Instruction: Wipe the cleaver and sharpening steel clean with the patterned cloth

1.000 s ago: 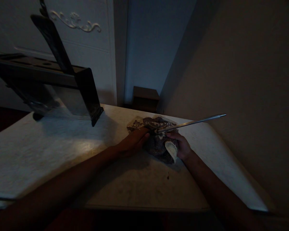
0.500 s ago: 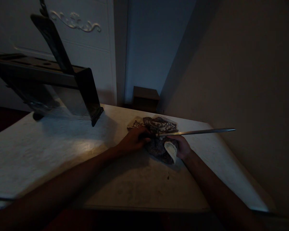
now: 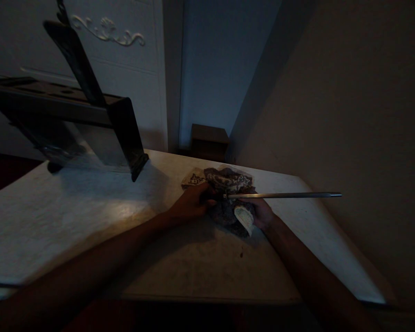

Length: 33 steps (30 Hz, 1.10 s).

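Observation:
My left hand is closed around the dark handle of a sharpening steel, whose long thin metal rod points to the right, almost level. Under and around the rod lies a crumpled brown and cream patterned cloth, bunched on the table. My right hand grips the right side of this cloth just below the rod. Folds of cloth hide most of its fingers.
A dark knife block with clear sides stands on the left of the pale table, a black handle rising from its slotted top. Behind are a white panelled door and a small brown box-like piece. A wall borders the right.
The rod's tip has dipped slightly and shifted a little to the right, so the steel lies more level. The cloth has shifted slightly with my hands.

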Tool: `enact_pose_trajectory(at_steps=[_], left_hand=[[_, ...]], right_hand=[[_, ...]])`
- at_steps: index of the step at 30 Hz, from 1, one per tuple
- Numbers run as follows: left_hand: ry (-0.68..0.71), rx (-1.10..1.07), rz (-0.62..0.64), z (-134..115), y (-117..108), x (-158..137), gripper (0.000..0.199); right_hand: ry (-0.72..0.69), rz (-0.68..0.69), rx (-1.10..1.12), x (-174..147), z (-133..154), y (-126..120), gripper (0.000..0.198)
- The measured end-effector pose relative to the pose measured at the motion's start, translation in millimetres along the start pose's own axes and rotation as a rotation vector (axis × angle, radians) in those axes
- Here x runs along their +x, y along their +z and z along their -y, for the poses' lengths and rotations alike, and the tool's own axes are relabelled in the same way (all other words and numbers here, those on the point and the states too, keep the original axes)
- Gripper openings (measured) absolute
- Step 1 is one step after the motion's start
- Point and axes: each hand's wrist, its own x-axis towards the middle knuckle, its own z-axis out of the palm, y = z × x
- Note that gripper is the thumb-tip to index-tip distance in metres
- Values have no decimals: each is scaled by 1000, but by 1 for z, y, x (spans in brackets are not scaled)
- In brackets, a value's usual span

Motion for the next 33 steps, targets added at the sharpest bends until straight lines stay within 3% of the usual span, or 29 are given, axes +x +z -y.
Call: enact_pose_trajectory(at_steps=[8, 20, 33], left_hand=[[-62, -29, -77, 0, 3, 0, 24], [-44, -90, -129, 7, 6, 1, 30], [64, 25, 2, 7, 5, 1, 24]], right_hand=[[-35, 12, 45, -5, 6, 18, 30], [-33, 38, 54, -5, 6, 20, 29], [-21, 39, 35, -4, 5, 18, 29]])
